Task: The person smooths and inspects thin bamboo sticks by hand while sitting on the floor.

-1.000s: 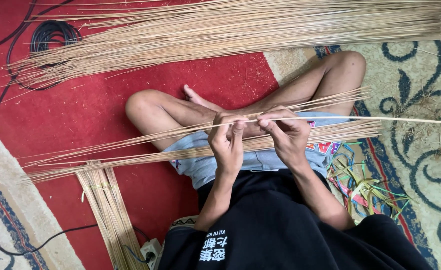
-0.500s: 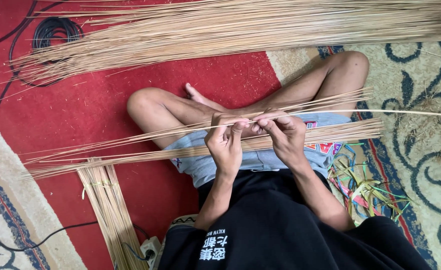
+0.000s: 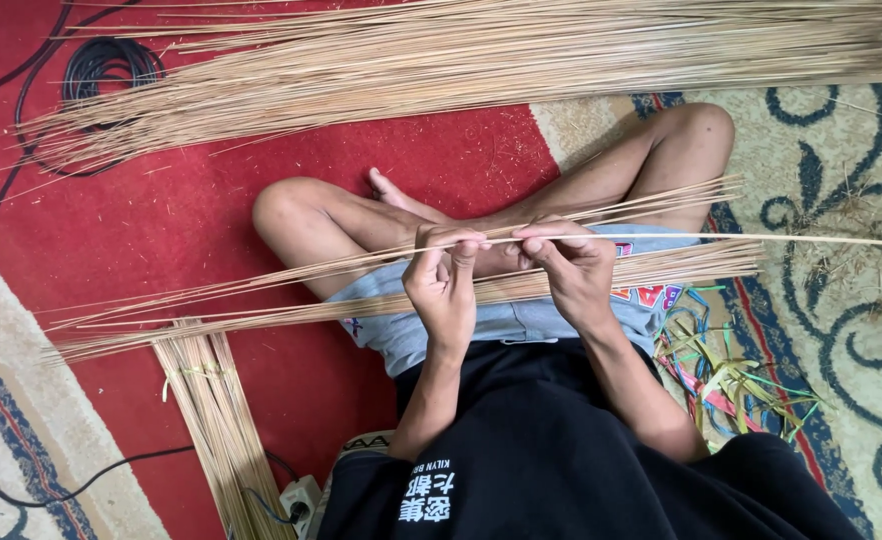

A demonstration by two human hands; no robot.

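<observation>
Two hands working one stick | left hand (image 3: 445,285) and right hand (image 3: 571,268) pinching thin stick (image 3: 721,238) | lap bundle (image 3: 261,312) waiting | big loose pile (image 3: 461,55) untouched | tied bundle (image 3: 216,420) lying finished, it seems.

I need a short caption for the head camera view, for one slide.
Seated cross-legged, a person pinches one thin stick between left hand and right hand, over a stick bundle on the lap.

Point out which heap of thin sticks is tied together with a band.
The bundle by the left knee, lower left on the red carpet: a pale band wraps it. The big top pile and lap sticks lie loose.
</observation>
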